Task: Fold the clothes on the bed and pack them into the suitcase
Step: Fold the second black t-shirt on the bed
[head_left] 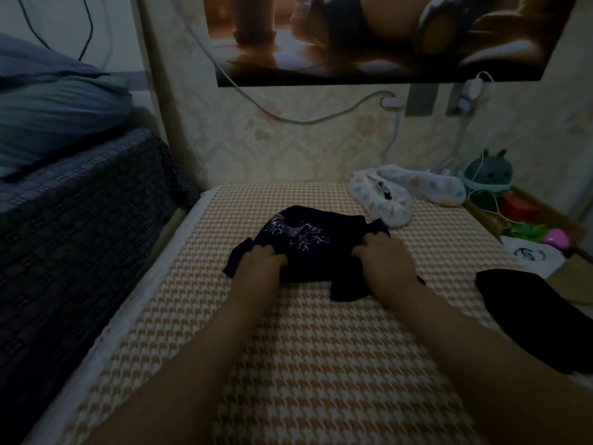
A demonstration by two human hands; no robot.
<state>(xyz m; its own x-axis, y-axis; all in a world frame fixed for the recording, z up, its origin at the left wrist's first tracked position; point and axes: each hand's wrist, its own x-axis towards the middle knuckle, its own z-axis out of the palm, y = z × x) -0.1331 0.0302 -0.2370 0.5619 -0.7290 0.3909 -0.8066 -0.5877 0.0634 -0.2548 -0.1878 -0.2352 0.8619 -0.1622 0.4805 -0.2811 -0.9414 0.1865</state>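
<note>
- Lying at far left, blue pillows (48, 123) are stacked on a dark checked cover (80, 220), which sits higher than the bed.
- Bed (288, 364), centre: covered with a tan-and-white houndstooth sheet that runs from the near edge up to the wall.
- Left hand (261, 261): knuckles up, fingers curled into the near left part of the dark garment, gripping the cloth.
- Dark garment (298, 239): navy or black, with a white branching print on its upper face. It lies crumpled on the sheet in the middle of the bed, under both hands, with flaps of cloth sticking out at left and at near right.
- Poster (369, 36): on the wall above the bed, with a white cable (288, 118) looping beneath it.
- Right hand (385, 258): slightly blurred, fingers curled over the garment's right side, holding it.
- White patterned garment (394, 197): bundled at the far right of the bed, just beyond the dark garment.
- Green plush toy (489, 173): by the wall, above an open box (481, 216) of small coloured items.
- White bag (529, 255): beside the box, bearing a dark logo.
- Black garment (529, 316): spread at the bed's right edge, to the right of the right forearm.
</note>
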